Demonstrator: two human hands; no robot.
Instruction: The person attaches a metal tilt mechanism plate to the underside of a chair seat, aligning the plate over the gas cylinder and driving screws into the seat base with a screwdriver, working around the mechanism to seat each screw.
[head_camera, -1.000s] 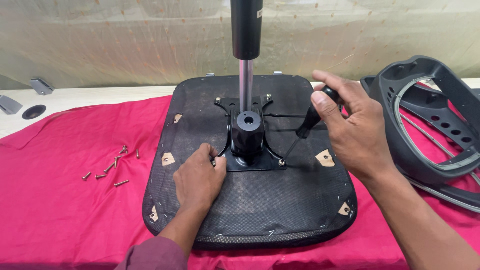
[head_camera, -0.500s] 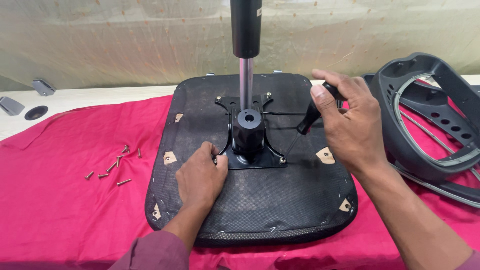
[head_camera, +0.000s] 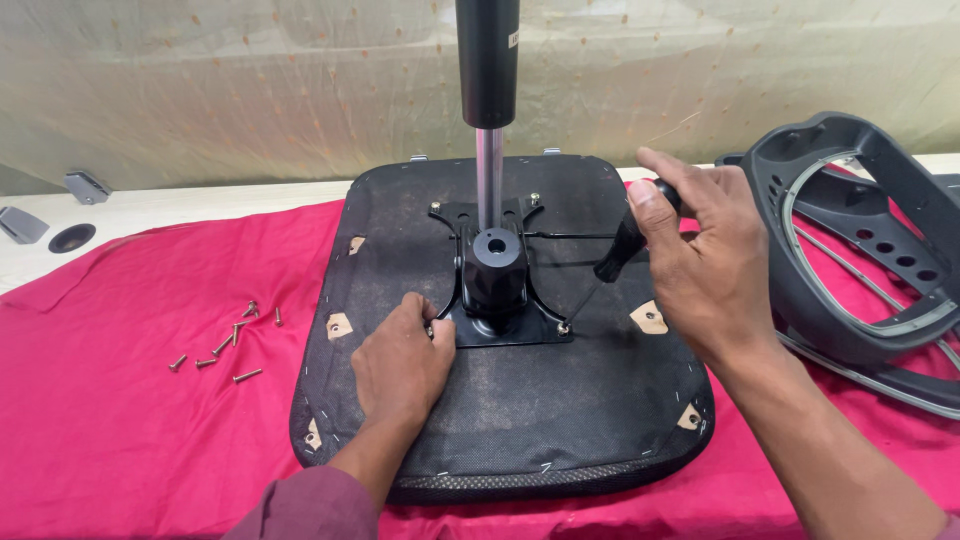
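The right hand is closed around the black handle of a screwdriver, whose thin shaft slants down and left to a screw at the near right corner of the black metal mounting plate. The left hand rests knuckles-up on the seat base, its fingers curled against the near left corner of the same plate; whether they pinch anything there cannot be told.

The plate sits in the middle of an upturned chair seat, a broad rounded slab covered in dark fabric with a mesh edge along its near side. From the plate's black hub a shiny gas-lift column rises straight up between the hands, capped by a black sleeve that runs out of the top of the view. A thin black lever runs right from the hub, behind the screwdriver.

Small tan patches dot the seat fabric near its edges. The seat lies on a red cloth. Loose screws are scattered on the cloth to the left, well apart from the seat. A grey plastic chair frame lies at the right, just beside the right wrist. At the far left, small grey brackets sit on the pale tabletop.
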